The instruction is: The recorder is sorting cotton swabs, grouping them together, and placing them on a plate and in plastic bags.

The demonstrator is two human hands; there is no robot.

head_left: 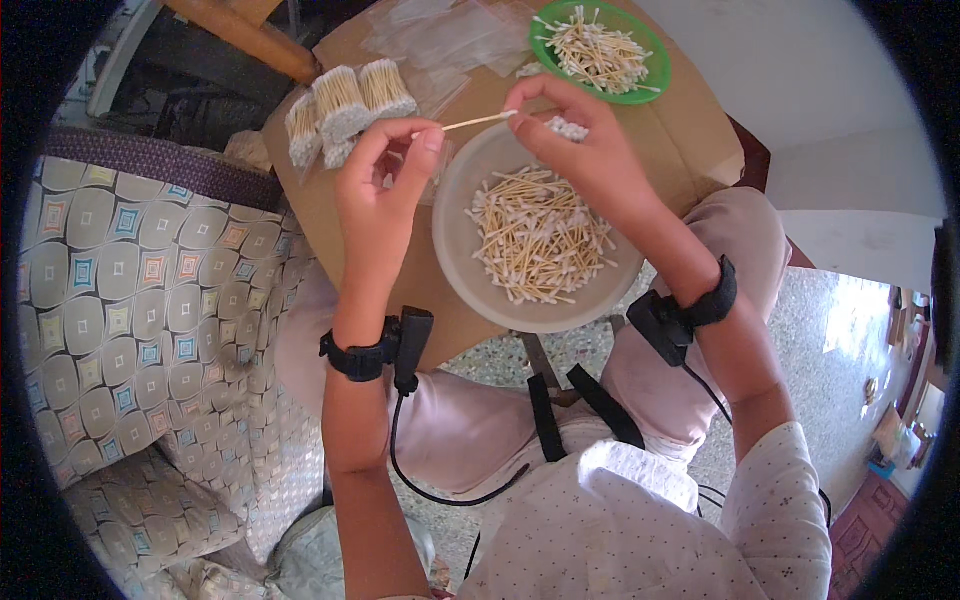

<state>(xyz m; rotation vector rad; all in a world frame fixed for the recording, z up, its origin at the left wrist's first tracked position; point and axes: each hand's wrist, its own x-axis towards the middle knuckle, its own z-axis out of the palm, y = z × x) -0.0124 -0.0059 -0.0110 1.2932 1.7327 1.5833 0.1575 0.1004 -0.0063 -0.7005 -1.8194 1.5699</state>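
A single cotton swab [474,124] stretches almost level between my two hands, over the far rim of a pale round bowl [452,262]. My left hand [383,168] pinches its left end between thumb and forefinger. At the other end, the thumb and forefinger of my right hand [585,135] close on the white tip. A cluster of white swab tips [567,128] shows beside the right palm; the hand hides how it is held. Below, loose cotton swabs [540,235] lie heaped in the bowl at mixed angles.
Packed swab bundles [340,100] stand at the far left of the cardboard-topped table [690,130]. Clear plastic bags [440,45] lie behind them. A green plate [655,65] with more swabs sits at the far right. A patterned cloth-covered seat [150,300] is on my left.
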